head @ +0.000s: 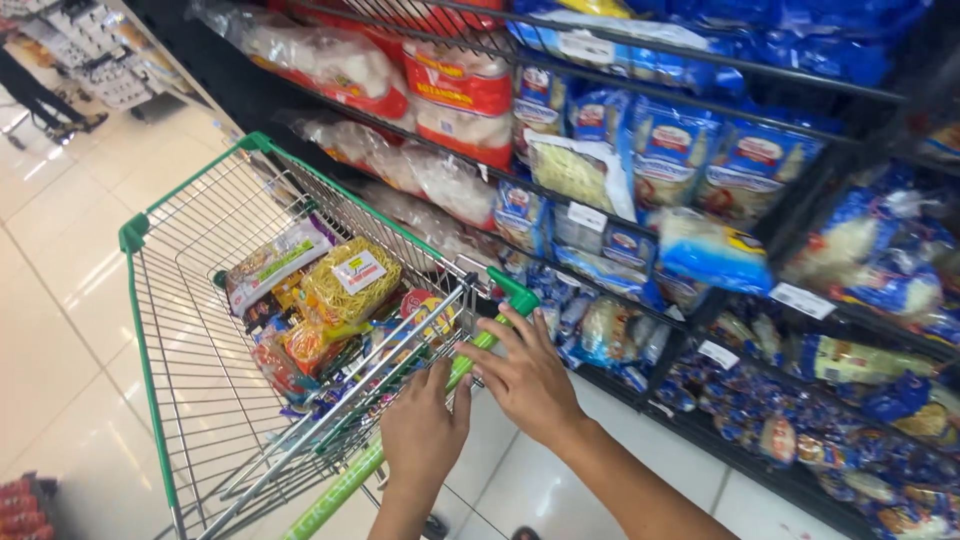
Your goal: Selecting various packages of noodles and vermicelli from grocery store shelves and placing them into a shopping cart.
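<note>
A wire shopping cart (190, 330) with green trim stands in a store aisle. Both hands rest on its green handle bar (470, 350). My left hand (422, 430) wraps the bar from below the middle. My right hand (525, 375) grips it near the right end, fingers spread over the bar. Inside the cart lie a pack of yellow noodles (350, 278), a white and green packet (275, 262) and several other colourful packets (320, 350).
Shelves (620, 75) on the right hold bags of noodles and blue and red packets, close beside the cart. A glossy tiled floor (60, 300) stretches to the left. A display rack (95, 50) and a person's legs show at far top left.
</note>
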